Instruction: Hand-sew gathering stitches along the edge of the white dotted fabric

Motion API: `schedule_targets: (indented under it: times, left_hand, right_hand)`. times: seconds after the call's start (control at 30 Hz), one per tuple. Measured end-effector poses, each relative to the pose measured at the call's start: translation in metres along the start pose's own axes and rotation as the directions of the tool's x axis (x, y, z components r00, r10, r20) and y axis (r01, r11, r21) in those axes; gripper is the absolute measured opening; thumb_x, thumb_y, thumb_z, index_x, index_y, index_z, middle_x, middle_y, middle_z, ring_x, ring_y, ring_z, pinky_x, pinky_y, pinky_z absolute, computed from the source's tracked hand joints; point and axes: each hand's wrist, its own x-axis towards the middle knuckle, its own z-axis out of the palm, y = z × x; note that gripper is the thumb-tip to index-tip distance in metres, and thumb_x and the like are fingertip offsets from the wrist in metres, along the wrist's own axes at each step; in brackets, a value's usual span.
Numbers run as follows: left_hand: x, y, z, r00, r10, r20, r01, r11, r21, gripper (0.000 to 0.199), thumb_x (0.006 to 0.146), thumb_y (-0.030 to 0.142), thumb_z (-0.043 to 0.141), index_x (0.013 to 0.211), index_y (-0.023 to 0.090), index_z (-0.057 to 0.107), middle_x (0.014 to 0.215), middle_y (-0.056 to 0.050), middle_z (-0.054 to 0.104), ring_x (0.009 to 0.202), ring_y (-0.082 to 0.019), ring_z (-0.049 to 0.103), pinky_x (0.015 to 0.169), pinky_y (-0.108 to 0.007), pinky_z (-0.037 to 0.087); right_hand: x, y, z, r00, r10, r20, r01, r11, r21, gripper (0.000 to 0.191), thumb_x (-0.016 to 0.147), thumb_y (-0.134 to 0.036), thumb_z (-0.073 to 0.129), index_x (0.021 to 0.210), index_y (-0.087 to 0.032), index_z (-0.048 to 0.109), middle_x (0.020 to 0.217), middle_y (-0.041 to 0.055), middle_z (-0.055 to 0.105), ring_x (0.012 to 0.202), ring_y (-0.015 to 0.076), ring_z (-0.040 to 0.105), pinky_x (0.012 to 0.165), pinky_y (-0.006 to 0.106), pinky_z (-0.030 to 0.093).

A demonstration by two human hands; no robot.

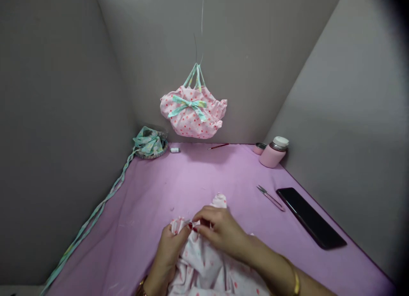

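A pale pink fabric with red dots (204, 266) lies gathered in soft folds at the near edge of the table. My left hand (171, 247) grips its upper edge between thumb and fingers. Close beside it, my right hand (220, 230) is closed in a pinch at the same edge, its fingertips almost meeting my left thumb. Whether a needle or thread is between the right fingertips is too small to tell. One corner of the fabric sticks up behind my right hand.
Thread snips (271, 198) and a black phone (309, 217) lie to the right. Behind them stand a pink jar (274, 152) and its cup (259, 148). A basket of green fabric strips (150, 142), a thread spool (174, 150) and a pencil (218, 146) sit at the back. A dotted garment (194, 113) hangs above.
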Motion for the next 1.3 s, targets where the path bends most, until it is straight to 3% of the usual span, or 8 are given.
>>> schedule_targets:
  times: [0.13,0.33,0.5,0.7,1.0,1.1,1.17,1.3]
  left_hand:
    - [0.004,-0.004,-0.002,1.0,0.028,0.008,-0.028,0.998,0.048,0.023,0.061,0.031,0.071,0.061,0.016,0.054,0.052,0.005,0.049,0.049,-0.011,0.044,0.048,-0.02,0.036]
    - [0.002,-0.001,0.0,0.989,0.083,0.121,-0.089,0.995,0.045,0.02,0.067,0.029,0.065,0.061,0.017,0.049,0.058,0.004,0.045,0.055,-0.011,0.041,0.051,-0.02,0.037]
    - [0.002,-0.004,-0.001,0.983,0.148,0.107,-0.163,0.974,0.154,0.013,0.074,0.024,0.057,0.066,0.017,0.05,0.06,0.004,0.045,0.056,-0.012,0.041,0.053,-0.02,0.037]
    - [0.003,-0.008,-0.001,0.954,0.257,0.152,-0.295,0.892,0.341,0.011,0.074,0.018,0.053,0.064,0.017,0.049,0.057,0.004,0.043,0.055,-0.012,0.04,0.051,-0.02,0.034]
    - [-0.002,-0.004,0.002,0.924,0.282,0.258,-0.366,0.85,0.38,0.019,0.07,0.011,0.053,0.052,0.017,0.048,0.053,0.004,0.044,0.055,-0.011,0.037,0.052,-0.02,0.031]
    - [0.001,-0.006,0.001,0.941,0.246,0.234,-0.319,0.877,0.359,0.015,0.073,0.016,0.054,0.059,0.015,0.058,0.055,0.002,0.053,0.055,-0.012,0.044,0.054,-0.021,0.035]
    - [0.004,-0.008,0.0,0.958,0.217,0.188,-0.271,0.902,0.338,0.016,0.076,0.021,0.053,0.066,0.013,0.062,0.059,-0.001,0.059,0.056,-0.014,0.049,0.055,-0.022,0.039]
    - [0.007,-0.009,-0.002,0.976,0.15,0.156,-0.185,0.953,0.241,0.016,0.074,0.022,0.057,0.08,0.011,0.068,0.074,-0.008,0.07,0.069,-0.02,0.061,0.064,-0.026,0.046]
  right_hand:
    - [0.001,0.01,0.034,0.998,-0.069,-0.01,0.066,0.98,-0.189,0.015,0.085,-0.014,0.045,0.082,-0.015,0.06,0.077,0.0058,0.063,0.069,0.0161,0.057,0.063,0.025,0.041]
    - [-0.005,0.015,0.033,0.927,-0.375,-0.035,0.343,0.879,-0.331,0.024,0.079,-0.01,0.034,0.075,-0.016,0.057,0.062,0.0061,0.056,0.056,0.0174,0.047,0.055,0.029,0.034]
    - [-0.003,0.019,0.036,0.978,-0.129,-0.165,0.125,0.991,-0.038,0.022,0.086,-0.012,0.036,0.072,-0.017,0.051,0.066,0.0033,0.052,0.061,0.0147,0.049,0.058,0.025,0.036]
    - [0.0,0.022,0.038,0.985,-0.125,-0.121,0.126,0.992,-0.005,0.022,0.088,-0.014,0.037,0.071,-0.017,0.051,0.065,0.0024,0.05,0.062,0.0146,0.048,0.058,0.026,0.035]
    - [-0.008,0.017,0.035,0.906,-0.269,-0.326,0.258,0.963,-0.076,0.021,0.085,-0.011,0.037,0.069,-0.017,0.049,0.059,0.0021,0.047,0.057,0.015,0.042,0.055,0.027,0.031]
    - [-0.001,0.014,0.026,0.88,-0.09,-0.466,0.176,0.974,0.145,0.019,0.086,-0.016,0.044,0.069,-0.017,0.05,0.062,0.0015,0.049,0.059,0.0139,0.045,0.057,0.026,0.034]
    - [0.005,0.016,0.021,0.882,0.159,-0.445,0.07,0.888,0.455,0.019,0.087,-0.024,0.048,0.069,-0.018,0.049,0.064,0.0015,0.052,0.062,0.0139,0.049,0.06,0.026,0.037]
    - [0.01,0.019,0.008,0.895,0.437,-0.091,-0.053,0.306,0.951,0.021,0.086,-0.038,0.051,0.078,-0.022,0.041,0.055,-0.0038,0.055,0.053,0.0122,0.053,0.058,0.026,0.042]
